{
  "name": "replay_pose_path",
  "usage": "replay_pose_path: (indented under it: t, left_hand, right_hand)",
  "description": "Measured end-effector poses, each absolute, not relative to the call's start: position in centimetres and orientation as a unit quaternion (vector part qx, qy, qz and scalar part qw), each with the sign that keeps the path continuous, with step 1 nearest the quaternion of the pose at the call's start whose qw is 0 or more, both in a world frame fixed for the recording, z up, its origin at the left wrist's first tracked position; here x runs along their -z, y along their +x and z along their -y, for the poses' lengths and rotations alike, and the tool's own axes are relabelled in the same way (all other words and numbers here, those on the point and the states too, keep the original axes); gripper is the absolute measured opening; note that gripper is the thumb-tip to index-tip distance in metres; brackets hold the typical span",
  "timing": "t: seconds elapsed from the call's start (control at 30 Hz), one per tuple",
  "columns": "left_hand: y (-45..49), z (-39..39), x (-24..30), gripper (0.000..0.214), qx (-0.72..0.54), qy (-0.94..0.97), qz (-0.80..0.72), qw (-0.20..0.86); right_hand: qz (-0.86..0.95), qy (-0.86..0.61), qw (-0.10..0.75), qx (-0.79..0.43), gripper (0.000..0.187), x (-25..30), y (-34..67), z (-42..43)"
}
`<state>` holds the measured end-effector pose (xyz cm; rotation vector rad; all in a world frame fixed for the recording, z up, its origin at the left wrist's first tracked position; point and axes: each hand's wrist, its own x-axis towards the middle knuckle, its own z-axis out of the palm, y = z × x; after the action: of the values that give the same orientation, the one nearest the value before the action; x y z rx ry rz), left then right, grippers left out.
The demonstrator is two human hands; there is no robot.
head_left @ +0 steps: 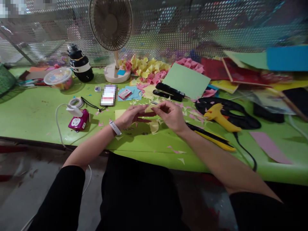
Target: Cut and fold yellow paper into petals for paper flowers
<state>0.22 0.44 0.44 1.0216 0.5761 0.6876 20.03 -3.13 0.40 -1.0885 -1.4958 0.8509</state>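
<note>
A small piece of yellow paper (149, 109) is between my two hands above the table. My left hand (133, 115), with a white band on its wrist, has its fingers stretched toward the piece and seems to grip its edge. The fingertips of my right hand (171, 116) pinch the other side. A thin metal tip (153, 102) shows just above the right fingers; its kind is unclear. Below lies a curled yellow paper piece (154, 126). Under my left hand, a flat yellow sheet (119, 113) is partly covered. Yellow and pink scraps lie around both hands.
Behind my hands are a black stapler (169, 92), a green paper sheet (186, 81), folded yellow paper pieces (149, 66) and a fan (110, 24). A yellow glue gun (222, 117) and yellow-black tool (214, 139) lie right. Left are a phone (108, 95) and purple power adapter (79, 121).
</note>
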Motion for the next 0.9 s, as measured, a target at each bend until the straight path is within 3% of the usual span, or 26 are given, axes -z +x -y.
replay_pose_path:
  t: [0.53,0.9]
  left_hand:
    - [0.39,-0.25,0.07,0.037,-0.340,0.527,-0.276,0.728]
    - [0.58,0.00,-0.31,0.039,-0.327,0.531,-0.290,0.726]
  right_hand:
    - [0.612,-0.445,0.562,-0.333,0.020,0.24,20.09,2.78]
    - [0.606,-0.463,0.554,-0.334,0.024,-0.38,19.95,3.15]
